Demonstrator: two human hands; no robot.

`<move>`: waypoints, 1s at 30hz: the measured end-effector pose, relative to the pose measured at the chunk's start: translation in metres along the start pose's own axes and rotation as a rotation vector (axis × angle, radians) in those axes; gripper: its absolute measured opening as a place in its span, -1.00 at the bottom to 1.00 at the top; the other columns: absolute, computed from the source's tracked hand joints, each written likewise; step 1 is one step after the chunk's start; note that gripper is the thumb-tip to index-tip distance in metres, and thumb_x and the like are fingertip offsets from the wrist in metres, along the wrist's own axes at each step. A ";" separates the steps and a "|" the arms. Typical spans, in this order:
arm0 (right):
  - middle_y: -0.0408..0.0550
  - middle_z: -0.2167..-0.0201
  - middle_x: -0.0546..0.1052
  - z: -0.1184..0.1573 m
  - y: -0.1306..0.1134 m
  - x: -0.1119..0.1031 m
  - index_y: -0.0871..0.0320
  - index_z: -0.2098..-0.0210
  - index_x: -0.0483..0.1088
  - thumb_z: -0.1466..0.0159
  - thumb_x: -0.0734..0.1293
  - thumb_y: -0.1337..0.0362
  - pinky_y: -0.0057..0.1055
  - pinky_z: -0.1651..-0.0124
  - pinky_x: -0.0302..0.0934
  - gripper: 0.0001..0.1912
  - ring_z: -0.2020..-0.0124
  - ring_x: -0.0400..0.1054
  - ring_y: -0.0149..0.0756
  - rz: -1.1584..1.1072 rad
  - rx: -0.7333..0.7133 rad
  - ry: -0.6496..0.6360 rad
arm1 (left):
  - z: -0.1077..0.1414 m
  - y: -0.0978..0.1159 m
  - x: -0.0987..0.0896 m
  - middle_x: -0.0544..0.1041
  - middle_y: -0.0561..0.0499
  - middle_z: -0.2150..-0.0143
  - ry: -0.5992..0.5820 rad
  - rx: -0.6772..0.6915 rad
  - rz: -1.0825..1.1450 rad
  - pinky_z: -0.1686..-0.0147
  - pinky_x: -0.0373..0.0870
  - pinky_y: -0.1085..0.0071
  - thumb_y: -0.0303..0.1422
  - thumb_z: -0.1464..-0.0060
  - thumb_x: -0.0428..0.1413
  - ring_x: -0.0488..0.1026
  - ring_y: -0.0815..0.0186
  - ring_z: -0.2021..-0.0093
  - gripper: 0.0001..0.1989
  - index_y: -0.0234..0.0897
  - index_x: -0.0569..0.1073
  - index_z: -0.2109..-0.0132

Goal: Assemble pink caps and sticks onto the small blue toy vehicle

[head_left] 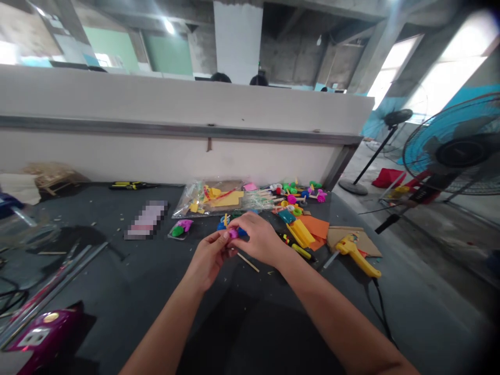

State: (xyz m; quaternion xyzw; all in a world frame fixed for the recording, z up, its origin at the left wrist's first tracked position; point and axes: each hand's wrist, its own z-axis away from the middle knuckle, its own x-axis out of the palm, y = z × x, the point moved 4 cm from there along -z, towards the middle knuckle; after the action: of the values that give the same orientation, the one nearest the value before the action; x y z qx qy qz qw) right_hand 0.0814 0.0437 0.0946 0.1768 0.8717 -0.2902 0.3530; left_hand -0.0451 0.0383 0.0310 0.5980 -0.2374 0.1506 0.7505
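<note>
Forearms (166,325) come in from approx. 7 and 4 o'clock. L hand (207,260) and R hand (260,237) meet mid-table, each w/ thumb and fingertips nearly closed, both pinching a small pink piece (233,234). Step in hand is prob. fitting or adjusting it; next move calls for a steady two-hand pinch. Around it: dark table (144,286) w/ scraps, clear bag (183,205) at 11, yellow glue gun (358,255) at 3. Beyond: white partition (167,99) at 12, fan (457,151) btwn 2 and 3.

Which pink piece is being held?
The small pink piece between the left hand and right hand. Others lie on the table: one left of the hands, by a green piece, more in the back pile.
</note>
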 end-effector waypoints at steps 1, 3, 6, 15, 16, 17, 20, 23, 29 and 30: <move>-0.06 0.24 0.50 0.001 0.000 0.005 0.11 0.17 0.36 -0.15 0.36 0.33 -0.28 0.05 0.19 -0.76 0.15 0.29 -0.23 0.007 -0.020 -0.022 | 0.002 -0.002 -0.004 0.48 0.04 0.46 0.007 -0.008 0.003 0.38 0.43 0.47 -0.31 0.18 0.30 0.42 0.44 0.46 -0.76 -0.36 0.52 0.34; -0.06 0.24 0.51 0.004 0.000 0.013 0.09 0.17 0.37 -0.18 0.34 0.32 -0.26 0.03 0.19 -0.79 0.15 0.30 -0.22 0.022 -0.052 -0.058 | 0.005 -0.005 -0.010 0.48 0.05 0.45 0.029 -0.018 0.007 0.36 0.42 0.50 -0.35 0.17 0.30 0.42 0.45 0.45 -0.79 -0.36 0.52 0.35; -0.06 0.26 0.52 0.009 0.001 0.019 0.09 0.20 0.39 -0.22 0.30 0.29 -0.24 0.00 0.18 -0.85 0.15 0.31 -0.23 0.051 -0.095 -0.078 | 0.008 -0.006 -0.014 0.48 0.06 0.44 0.044 -0.019 -0.019 0.35 0.39 0.54 -0.37 0.16 0.30 0.41 0.47 0.43 -0.82 -0.35 0.51 0.37; -0.05 0.33 0.51 0.015 0.008 0.023 0.14 0.28 0.39 -0.21 0.27 0.30 -0.32 0.05 0.20 -0.90 0.22 0.34 -0.29 0.035 -0.054 -0.049 | 0.010 -0.009 -0.013 0.48 0.09 0.48 0.124 0.012 -0.063 0.36 0.37 0.53 -0.35 0.25 0.33 0.39 0.47 0.46 -0.79 -0.33 0.49 0.45; -0.06 0.32 0.51 0.015 0.009 0.023 0.14 0.28 0.39 -0.20 0.28 0.31 -0.33 0.05 0.19 -0.90 0.21 0.34 -0.30 0.015 -0.039 -0.053 | 0.009 -0.010 -0.014 0.48 0.09 0.49 0.125 0.012 -0.051 0.38 0.36 0.54 -0.34 0.26 0.33 0.39 0.47 0.47 -0.79 -0.33 0.49 0.45; -0.06 0.32 0.51 0.016 0.010 0.024 0.14 0.27 0.38 -0.20 0.28 0.32 -0.35 0.06 0.19 -0.90 0.20 0.34 -0.31 -0.005 -0.024 -0.057 | 0.009 -0.011 -0.014 0.48 0.09 0.50 0.125 0.016 -0.041 0.39 0.36 0.54 -0.34 0.26 0.33 0.38 0.48 0.48 -0.79 -0.33 0.49 0.45; -0.07 0.34 0.50 0.015 0.011 0.024 0.14 0.30 0.38 -0.18 0.29 0.35 -0.38 0.07 0.18 -0.92 0.24 0.34 -0.33 -0.049 0.007 -0.064 | 0.008 -0.013 -0.014 0.48 0.09 0.50 0.128 0.029 -0.030 0.40 0.35 0.55 -0.35 0.25 0.32 0.38 0.48 0.48 -0.80 -0.33 0.49 0.45; -0.09 0.38 0.48 0.014 0.011 0.024 0.14 0.34 0.37 -0.15 0.29 0.39 -0.38 0.09 0.18 -0.93 0.27 0.33 -0.33 -0.070 0.031 -0.066 | 0.007 -0.014 -0.014 0.48 0.09 0.49 0.142 0.035 -0.035 0.40 0.36 0.56 -0.37 0.25 0.32 0.39 0.49 0.48 -0.81 -0.34 0.49 0.45; -0.10 0.35 0.45 0.014 0.014 0.024 0.15 0.29 0.36 -0.14 0.29 0.40 -0.41 0.13 0.19 -0.88 0.25 0.31 -0.35 -0.148 0.115 -0.088 | 0.004 -0.014 -0.014 0.49 0.09 0.47 0.157 0.062 -0.037 0.37 0.38 0.56 -0.38 0.24 0.31 0.41 0.49 0.46 -0.82 -0.34 0.49 0.44; -0.09 0.33 0.45 0.014 0.016 0.024 0.15 0.22 0.35 -0.14 0.31 0.37 -0.41 0.14 0.19 -0.82 0.24 0.31 -0.35 -0.167 0.136 -0.100 | 0.003 -0.014 -0.015 0.50 0.09 0.46 0.158 0.065 -0.044 0.37 0.38 0.56 -0.38 0.24 0.31 0.41 0.48 0.45 -0.82 -0.34 0.49 0.43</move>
State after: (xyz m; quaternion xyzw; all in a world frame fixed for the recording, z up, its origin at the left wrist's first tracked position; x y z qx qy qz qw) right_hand 0.0803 0.0494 0.0632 0.1125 0.8430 -0.3855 0.3579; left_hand -0.0508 0.0324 0.0121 0.6135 -0.1591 0.1884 0.7502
